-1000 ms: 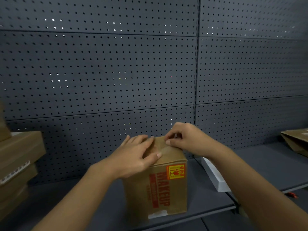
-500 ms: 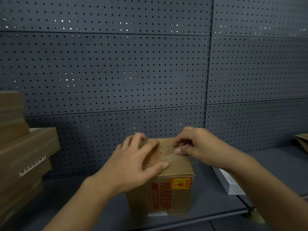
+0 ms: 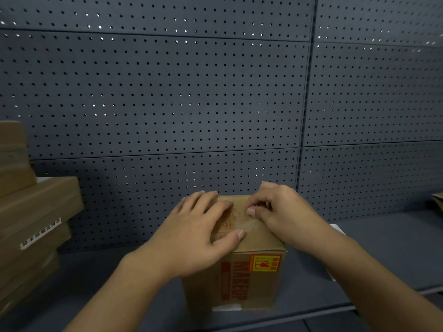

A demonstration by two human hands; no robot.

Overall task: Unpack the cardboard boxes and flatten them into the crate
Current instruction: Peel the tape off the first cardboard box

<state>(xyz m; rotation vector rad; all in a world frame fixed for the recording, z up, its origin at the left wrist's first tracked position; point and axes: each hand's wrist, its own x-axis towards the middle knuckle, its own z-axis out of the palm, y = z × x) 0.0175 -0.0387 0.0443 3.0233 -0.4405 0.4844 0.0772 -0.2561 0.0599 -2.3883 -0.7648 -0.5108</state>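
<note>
Sealed brown cardboard box (image 3: 249,279) stands upright, red print facing front.

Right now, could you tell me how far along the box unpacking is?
Nothing looks finished: no crate or flattened box is in view. In hand is the small brown cardboard box with red lettering, still closed; the left hand presses its top while the right hand picks at the seal. The stacked brown boxes at left remain unopened.
</note>
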